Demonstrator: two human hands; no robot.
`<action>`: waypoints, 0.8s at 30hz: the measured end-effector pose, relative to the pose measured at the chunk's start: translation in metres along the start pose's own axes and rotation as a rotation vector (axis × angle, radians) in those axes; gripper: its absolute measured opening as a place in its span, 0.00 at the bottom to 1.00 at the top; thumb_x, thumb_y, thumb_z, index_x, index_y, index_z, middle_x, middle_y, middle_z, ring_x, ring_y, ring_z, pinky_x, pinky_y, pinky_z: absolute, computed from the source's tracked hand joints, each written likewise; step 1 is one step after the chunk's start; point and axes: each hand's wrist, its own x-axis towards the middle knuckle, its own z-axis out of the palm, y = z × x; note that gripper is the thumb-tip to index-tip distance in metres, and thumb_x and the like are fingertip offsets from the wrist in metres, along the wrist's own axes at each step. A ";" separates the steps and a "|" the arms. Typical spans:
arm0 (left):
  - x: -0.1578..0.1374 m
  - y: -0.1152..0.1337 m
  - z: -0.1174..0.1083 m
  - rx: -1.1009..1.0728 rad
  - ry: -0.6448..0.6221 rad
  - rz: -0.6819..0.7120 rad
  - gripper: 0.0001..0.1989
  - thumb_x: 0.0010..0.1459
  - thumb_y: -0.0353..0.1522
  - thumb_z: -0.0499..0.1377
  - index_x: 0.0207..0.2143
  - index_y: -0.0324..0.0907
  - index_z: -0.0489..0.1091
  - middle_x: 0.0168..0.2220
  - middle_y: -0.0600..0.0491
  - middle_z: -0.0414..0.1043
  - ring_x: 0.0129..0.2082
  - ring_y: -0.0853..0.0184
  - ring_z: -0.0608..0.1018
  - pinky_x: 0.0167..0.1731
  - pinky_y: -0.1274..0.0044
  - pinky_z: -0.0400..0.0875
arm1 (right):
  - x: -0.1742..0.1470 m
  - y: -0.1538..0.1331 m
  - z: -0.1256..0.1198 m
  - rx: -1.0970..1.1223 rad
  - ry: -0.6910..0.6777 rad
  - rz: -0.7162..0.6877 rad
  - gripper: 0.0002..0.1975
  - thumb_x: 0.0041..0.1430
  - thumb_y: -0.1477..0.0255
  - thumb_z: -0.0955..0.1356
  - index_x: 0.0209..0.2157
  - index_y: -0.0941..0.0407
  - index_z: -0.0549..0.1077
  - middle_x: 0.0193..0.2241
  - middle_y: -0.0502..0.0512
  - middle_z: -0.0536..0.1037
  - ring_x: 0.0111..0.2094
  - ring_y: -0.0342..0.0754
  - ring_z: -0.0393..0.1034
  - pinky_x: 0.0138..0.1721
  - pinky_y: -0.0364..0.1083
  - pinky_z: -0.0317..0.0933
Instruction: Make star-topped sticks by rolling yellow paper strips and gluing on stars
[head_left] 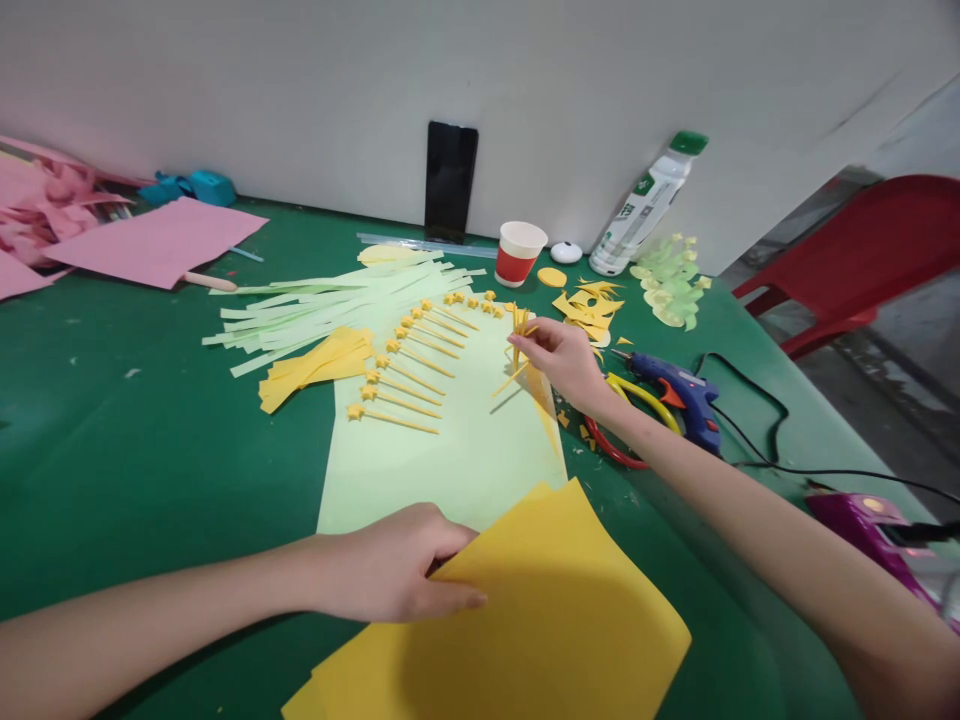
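Observation:
My left hand (397, 568) grips the edge of some large yellow paper sheets (562, 610), thumb on top, at the near side of the table. Farther off, my right hand (566, 362) pinches a small bunch of thin yellow paper sticks (519, 322) above the right edge of a pale green sheet (442, 480). One loose yellow stick (511, 379) slants just below those fingers. Left of them, several yellow sticks with star-shaped tips (409, 388) lie in a slanting row. Small loose yellow stars (472, 302) sit at the sheet's far edge.
Pale green strips (300, 310) and yellow paper pieces (319, 368) lie left. Behind stand a phone (450, 180), a paper cup (519, 254) and a bottle (646, 205). Scissors (637, 395), a corded blue glue gun (679, 390) and yellow scraps (589, 308) lie right.

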 end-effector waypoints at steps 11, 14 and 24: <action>0.001 0.001 0.001 -0.008 0.011 -0.043 0.10 0.55 0.33 0.52 0.24 0.36 0.64 0.22 0.58 0.60 0.23 0.74 0.61 0.23 0.83 0.57 | -0.010 -0.036 -0.030 -0.285 -0.187 -0.375 0.10 0.57 0.77 0.57 0.26 0.59 0.67 0.22 0.54 0.65 0.25 0.44 0.55 0.24 0.45 0.41; 0.001 0.004 0.001 -0.030 0.020 -0.025 0.07 0.55 0.31 0.52 0.26 0.37 0.64 0.23 0.58 0.62 0.24 0.74 0.62 0.24 0.84 0.58 | -0.016 -0.043 -0.019 -0.266 -0.272 -0.458 0.10 0.58 0.76 0.58 0.26 0.58 0.67 0.22 0.54 0.65 0.24 0.44 0.56 0.24 0.44 0.43; 0.001 0.001 0.001 0.000 0.022 -0.011 0.12 0.55 0.34 0.52 0.22 0.39 0.56 0.19 0.60 0.52 0.19 0.76 0.56 0.17 0.84 0.50 | -0.020 -0.024 0.012 -0.013 -0.229 -0.254 0.10 0.59 0.67 0.62 0.31 0.61 0.68 0.25 0.49 0.68 0.24 0.38 0.61 0.26 0.40 0.58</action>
